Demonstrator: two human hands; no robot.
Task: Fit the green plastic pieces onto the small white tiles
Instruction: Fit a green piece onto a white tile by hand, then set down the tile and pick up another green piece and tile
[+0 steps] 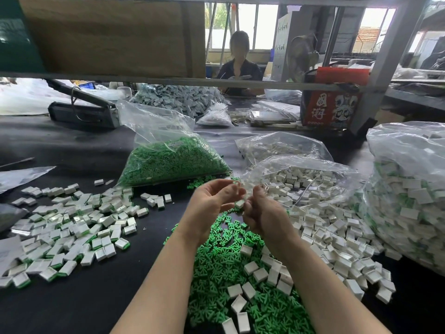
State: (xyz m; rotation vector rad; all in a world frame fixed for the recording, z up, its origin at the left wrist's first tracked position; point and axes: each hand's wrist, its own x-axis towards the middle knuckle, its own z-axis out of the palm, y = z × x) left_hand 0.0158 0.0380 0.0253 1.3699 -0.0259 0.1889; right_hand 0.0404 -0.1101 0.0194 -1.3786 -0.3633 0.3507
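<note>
Both hands are raised together above the middle of the dark table. My left hand is palm-up with its fingers curled, and the fingertips meet those of my right hand. Between them sits a small white tile, pinched by my right hand's fingers; whether the left hand also grips it I cannot tell. A heap of loose green plastic pieces lies under my forearms. Loose white tiles spread to the right of it. Tiles fitted with green pieces lie scattered at the left.
A clear bag of green pieces lies beyond my hands, next to an open bag of white tiles. A large full bag stands at the right edge. A person sits across the table behind a low metal shelf rail.
</note>
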